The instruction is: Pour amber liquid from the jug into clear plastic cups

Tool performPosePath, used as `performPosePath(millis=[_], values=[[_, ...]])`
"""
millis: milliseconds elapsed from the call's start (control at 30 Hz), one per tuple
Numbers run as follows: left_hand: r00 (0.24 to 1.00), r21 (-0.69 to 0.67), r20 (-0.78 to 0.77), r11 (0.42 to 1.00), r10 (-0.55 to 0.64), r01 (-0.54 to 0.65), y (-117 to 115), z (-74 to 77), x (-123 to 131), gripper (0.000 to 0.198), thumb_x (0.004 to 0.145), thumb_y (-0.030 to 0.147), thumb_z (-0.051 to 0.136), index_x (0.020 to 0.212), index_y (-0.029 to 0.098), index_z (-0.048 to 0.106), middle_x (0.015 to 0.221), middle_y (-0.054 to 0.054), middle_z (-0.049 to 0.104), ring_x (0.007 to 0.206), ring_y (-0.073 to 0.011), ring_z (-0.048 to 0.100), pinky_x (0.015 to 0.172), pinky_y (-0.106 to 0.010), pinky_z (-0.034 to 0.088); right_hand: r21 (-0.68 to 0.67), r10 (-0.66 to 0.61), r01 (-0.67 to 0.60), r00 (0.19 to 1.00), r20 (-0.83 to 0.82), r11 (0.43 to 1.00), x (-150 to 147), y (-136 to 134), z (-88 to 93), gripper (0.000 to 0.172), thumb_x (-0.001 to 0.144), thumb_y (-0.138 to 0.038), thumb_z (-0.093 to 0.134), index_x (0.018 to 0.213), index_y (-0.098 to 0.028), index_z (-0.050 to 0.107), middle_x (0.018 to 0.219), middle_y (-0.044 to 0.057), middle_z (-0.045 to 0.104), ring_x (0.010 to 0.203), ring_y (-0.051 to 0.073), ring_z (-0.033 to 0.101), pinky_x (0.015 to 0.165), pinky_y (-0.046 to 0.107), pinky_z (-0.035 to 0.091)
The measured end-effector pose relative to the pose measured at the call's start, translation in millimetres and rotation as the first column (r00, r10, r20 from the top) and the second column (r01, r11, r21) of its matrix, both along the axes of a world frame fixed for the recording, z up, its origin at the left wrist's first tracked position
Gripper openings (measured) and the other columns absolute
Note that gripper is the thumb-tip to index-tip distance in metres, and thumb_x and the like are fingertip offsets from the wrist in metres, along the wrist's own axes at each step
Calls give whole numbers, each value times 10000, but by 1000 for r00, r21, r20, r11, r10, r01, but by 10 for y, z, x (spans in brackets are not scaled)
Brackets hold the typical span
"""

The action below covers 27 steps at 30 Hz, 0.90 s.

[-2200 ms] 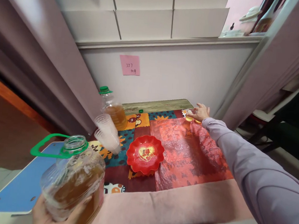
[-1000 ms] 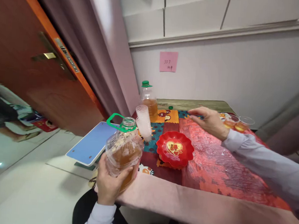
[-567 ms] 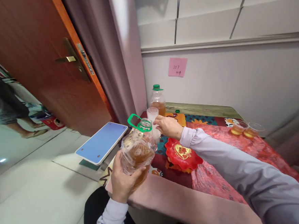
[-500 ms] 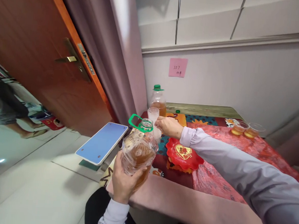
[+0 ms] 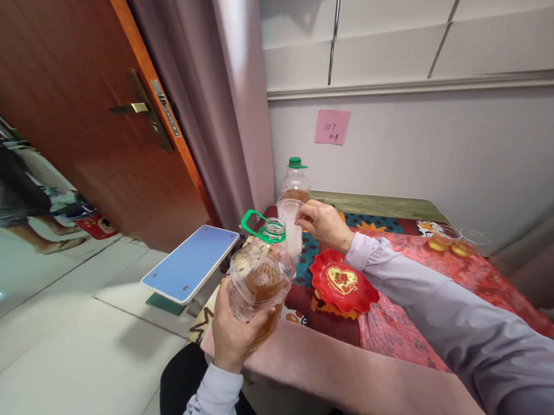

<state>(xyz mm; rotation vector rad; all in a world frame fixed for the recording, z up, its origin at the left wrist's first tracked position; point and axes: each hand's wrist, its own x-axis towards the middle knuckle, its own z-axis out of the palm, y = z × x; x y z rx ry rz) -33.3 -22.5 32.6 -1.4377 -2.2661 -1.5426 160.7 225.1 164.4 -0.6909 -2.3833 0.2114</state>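
My left hand is wrapped round a large clear plastic bottle of amber liquid. The bottle is uncapped, with a green carry ring at its neck, and leans slightly over the table's near left corner. Behind it stands a stack of clear plastic cups, partly hidden by the bottle. At the stack's upper right side, my right hand has its fingers pinched on a cup near the rim. A second bottle, with its green cap on, holds amber liquid behind the cups.
A red scalloped plate lies below my right forearm. Two cups of amber liquid, one nearer, stand at the far right. Left of the table is a blue-topped stool. A person's legs show beyond the wooden door.
My right hand has shifted slightly up and right at the cup stack, its fingers still by the rim. The left hand keeps its hold on the bottle. The whole view has shifted slightly.
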Motion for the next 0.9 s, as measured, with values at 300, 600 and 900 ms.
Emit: performPosePath(millis=[300,600,900], values=[[999,12,46,1000,10,-11,28,108,51,1025,650,703,857,1490,216,528,1425,-196,682,1301,-415,678,1120,-564,551,17,-209,208,978,22,978,1146,-436,-472,139,1047,-321,631,994,-267,747,1061,71,753,897,236,713,784,339,534],[999,16,29,1000,17,-17,116,146,69,1071,615,754,862,1473,204,532,1431,-218,679,1318,-401,675,1137,-579,531,-89,-272,301,931,245,950,1387,-500,-1305,105,1035,-230,657,997,-221,754,1088,91,774,916,225,748,769,306,522],[999,-13,33,999,30,-30,122,151,72,1080,608,760,855,1482,216,529,1388,-193,700,1282,-391,695,1137,-554,534,-109,-306,307,952,32,945,1439,-713,-1284,536,1019,-376,681,1527,-249,567,1475,171,668,1206,361,733,964,501,617]])
